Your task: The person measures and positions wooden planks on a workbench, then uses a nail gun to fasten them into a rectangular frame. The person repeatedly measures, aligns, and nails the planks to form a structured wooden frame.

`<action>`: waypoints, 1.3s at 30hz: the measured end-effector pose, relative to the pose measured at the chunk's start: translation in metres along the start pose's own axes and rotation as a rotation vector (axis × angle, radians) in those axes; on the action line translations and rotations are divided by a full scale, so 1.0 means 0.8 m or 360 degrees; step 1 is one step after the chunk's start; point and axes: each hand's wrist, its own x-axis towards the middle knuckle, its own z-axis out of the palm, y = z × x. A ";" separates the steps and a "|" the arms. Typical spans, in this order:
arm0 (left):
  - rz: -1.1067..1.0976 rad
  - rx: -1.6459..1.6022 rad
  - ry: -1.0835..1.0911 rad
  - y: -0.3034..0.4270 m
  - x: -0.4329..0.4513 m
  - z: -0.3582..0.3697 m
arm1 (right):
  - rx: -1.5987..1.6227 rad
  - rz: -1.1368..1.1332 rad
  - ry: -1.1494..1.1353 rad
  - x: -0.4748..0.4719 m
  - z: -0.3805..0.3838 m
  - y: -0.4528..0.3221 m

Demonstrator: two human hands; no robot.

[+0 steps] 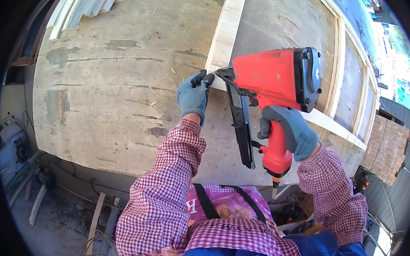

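Observation:
My right hand (pixel 290 130), in a blue-grey work glove, is closed round the handle of a red pneumatic nail gun (pixel 265 76) with a black magazine. The gun's nose rests on or just above the corner of a wooden frame made of pale strips. My left hand (pixel 193 95), gloved the same way, pinches the near end of a pale wooden strip (pixel 228 29) at that corner, just left of the nose. Another strip (pixel 333 128) runs right from there along the near side, partly hidden behind the gun.
The frame's crosspieces (pixel 337 69) lie to the right on a worn plywood worktop (pixel 113 98). A stack of wooden strips (pixel 84 9) lies at the far left. An air hose (pixel 276 192) hangs below the gun. Wood offcuts (pixel 95 220) and coiled wire lie below left.

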 end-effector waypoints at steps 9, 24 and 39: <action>-0.0137 -0.0067 -0.0034 0.007 -0.007 -0.003 | 0.0058 0.0077 0.0010 -0.006 0.009 0.009; 0.0110 0.0632 -0.0159 0.029 0.014 -0.020 | -0.0181 0.0126 -0.0072 -0.020 0.007 0.028; -0.0026 0.1035 -0.0456 0.048 0.093 -0.010 | -0.0485 -0.0084 -0.0082 -0.005 0.006 0.043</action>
